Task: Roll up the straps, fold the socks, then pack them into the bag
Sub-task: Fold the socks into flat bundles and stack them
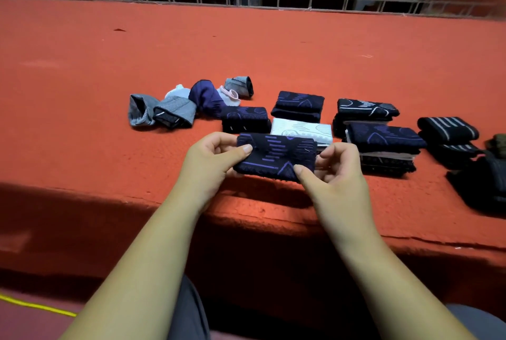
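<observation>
Red cloth covers the ledge [82,79]. Both hands, left hand [210,159] and right hand [338,170], pinch a folded dark sock [276,157] above its near edge. It looks soft, light and floppy; hold both ends.

loose socks [191,101] lie left of folded socks [298,105], on ledge [82,65].

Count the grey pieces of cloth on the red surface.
3. One grey piece lies farthest left, a second touches its right side, and a third sits farther back and to the right. More may be hidden under the other cloth.
</observation>
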Tool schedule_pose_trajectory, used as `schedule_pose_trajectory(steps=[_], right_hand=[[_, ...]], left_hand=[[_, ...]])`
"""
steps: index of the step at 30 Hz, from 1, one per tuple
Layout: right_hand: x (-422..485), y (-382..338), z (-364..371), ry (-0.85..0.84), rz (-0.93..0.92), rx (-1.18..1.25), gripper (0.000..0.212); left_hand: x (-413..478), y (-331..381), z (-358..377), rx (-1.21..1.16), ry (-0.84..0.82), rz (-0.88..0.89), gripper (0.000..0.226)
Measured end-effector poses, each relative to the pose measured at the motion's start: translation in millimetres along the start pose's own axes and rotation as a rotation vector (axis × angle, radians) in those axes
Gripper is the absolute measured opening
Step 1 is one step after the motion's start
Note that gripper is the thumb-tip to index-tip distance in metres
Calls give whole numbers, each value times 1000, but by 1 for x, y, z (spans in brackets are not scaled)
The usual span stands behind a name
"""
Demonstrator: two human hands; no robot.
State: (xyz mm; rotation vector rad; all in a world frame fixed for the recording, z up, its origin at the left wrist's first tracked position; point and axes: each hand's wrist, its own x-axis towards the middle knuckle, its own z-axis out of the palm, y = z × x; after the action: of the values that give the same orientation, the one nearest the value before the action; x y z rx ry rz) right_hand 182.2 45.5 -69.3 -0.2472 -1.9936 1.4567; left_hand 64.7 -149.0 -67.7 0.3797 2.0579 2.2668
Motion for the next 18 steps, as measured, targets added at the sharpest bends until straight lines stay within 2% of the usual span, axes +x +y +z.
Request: schedule_pose_trajectory(steps=[4,8,10,16,18], right_hand=[[7,-16,10,0,-76,-149,24],[29,-30,26,-38,-84,-240,10],[44,-38,36,-64,-97,-302,12],[98,-46,67,-152,-91,-448,25],[115,-45,77,-161,-102,-510,30]], left_hand=[[13,0,-3,-46,110,-5,26],[33,2,-11,-54,189,42,17],[44,3,-14,-49,203,68,16],[80,11,-20,-24,114,116,45],[91,10,-20,-32,125,119,48]])
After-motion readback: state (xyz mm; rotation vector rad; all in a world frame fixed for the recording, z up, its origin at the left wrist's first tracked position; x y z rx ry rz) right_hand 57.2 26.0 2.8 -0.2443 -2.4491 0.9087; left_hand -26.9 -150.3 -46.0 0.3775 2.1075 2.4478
